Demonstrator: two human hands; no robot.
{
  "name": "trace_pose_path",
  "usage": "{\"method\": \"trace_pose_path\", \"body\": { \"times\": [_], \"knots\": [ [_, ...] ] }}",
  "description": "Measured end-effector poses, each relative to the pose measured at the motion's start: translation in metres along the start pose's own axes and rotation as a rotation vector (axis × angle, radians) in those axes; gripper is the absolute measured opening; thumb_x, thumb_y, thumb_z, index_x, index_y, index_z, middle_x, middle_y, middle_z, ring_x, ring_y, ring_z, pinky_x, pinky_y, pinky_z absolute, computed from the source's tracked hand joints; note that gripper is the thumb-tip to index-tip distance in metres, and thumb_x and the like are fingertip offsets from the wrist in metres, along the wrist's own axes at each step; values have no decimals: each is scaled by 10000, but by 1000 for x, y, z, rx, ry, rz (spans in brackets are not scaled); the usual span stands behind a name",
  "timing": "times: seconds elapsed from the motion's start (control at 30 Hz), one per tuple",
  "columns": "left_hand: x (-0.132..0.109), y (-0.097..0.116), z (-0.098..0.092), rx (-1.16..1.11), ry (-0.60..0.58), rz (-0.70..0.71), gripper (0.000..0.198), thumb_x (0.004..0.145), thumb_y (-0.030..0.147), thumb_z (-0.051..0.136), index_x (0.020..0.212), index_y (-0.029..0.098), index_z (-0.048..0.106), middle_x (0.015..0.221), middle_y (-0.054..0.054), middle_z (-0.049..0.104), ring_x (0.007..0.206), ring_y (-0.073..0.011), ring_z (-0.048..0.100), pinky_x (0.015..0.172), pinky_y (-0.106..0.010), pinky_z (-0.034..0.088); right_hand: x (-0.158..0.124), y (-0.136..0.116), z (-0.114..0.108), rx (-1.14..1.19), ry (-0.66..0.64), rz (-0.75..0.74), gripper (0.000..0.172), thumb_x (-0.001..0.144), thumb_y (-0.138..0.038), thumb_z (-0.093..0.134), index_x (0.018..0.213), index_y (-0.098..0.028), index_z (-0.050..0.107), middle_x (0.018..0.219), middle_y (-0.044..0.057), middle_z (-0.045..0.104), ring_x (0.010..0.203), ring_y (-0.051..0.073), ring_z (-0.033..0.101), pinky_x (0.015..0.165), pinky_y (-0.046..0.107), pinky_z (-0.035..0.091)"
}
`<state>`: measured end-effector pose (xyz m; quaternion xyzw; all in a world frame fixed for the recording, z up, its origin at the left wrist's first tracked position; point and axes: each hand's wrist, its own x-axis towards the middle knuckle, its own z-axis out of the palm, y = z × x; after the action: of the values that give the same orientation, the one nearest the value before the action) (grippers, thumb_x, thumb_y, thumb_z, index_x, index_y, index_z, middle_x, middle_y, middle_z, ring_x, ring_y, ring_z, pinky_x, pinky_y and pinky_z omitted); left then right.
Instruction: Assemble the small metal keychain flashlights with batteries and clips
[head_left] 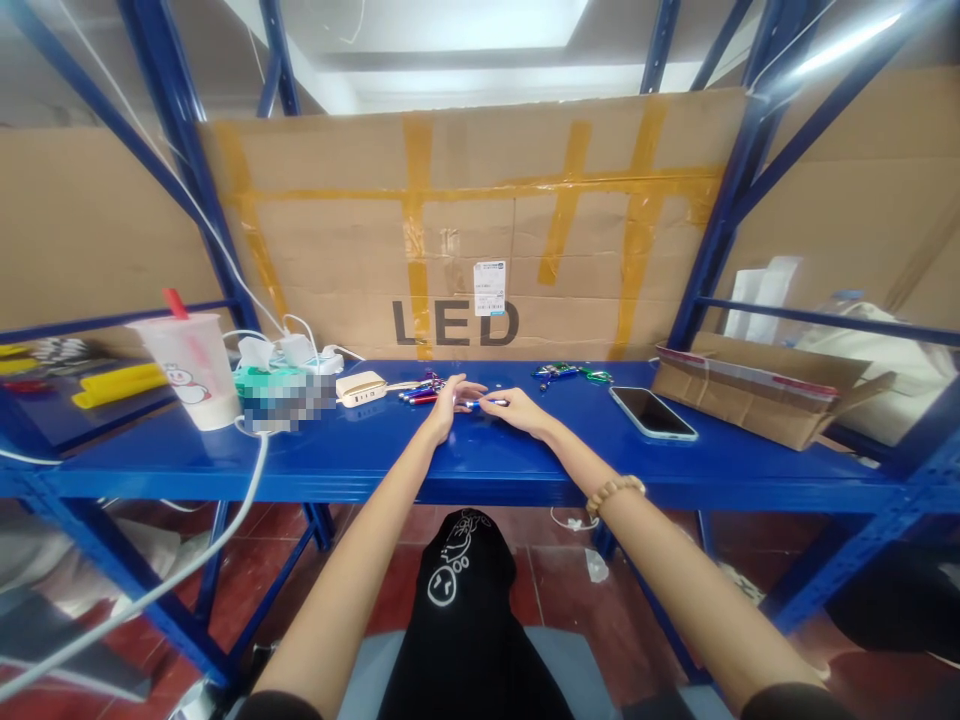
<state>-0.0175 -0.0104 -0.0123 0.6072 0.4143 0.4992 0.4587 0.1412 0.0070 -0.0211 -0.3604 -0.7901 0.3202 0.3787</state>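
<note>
A slim blue pen-like item point(487, 403) lies low over the blue tabletop between my hands. My right hand point(517, 410) is closed on it, thumb and fingers pinched together at its right part. My left hand point(452, 402) stands at its other end, fingers stretched out towards the right; whether they touch the item is too small to tell. Just left of that hand sits a small heap of blue and red pen-like items point(424, 390) with shiny metal parts. Farther back on the right is a second cluster of small blue and green items point(571, 373).
A phone point(654, 413) and an open cardboard box point(757, 390) lie on the right. To the left stand a cream power bank point(361, 389), a cup with a red straw point(191, 375) and white cables point(251, 480). A large cardboard sheet point(337, 250) closes off the back.
</note>
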Motion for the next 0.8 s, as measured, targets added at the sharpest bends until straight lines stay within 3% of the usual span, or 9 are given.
{"method": "trace_pose_path", "body": {
  "times": [0.43,0.8],
  "knots": [
    [0,-1,0,6,10,-8,564,812,462,255,875,141,715,955,-93,709,983,-260,584,807,-342,436,-1,0,1,25,6,-6,399,750,-435,615,1007,-145,709,1022,82,698,934,245,626,841,351,462],
    [-1,1,-1,25,13,-20,572,799,483,262,859,144,718,928,-98,714,956,-266,594,823,-354,429,0,1,1,19,13,46,385,711,-403,655,969,-125,724,897,91,717,805,218,636,716,313,480]
  ]
}}
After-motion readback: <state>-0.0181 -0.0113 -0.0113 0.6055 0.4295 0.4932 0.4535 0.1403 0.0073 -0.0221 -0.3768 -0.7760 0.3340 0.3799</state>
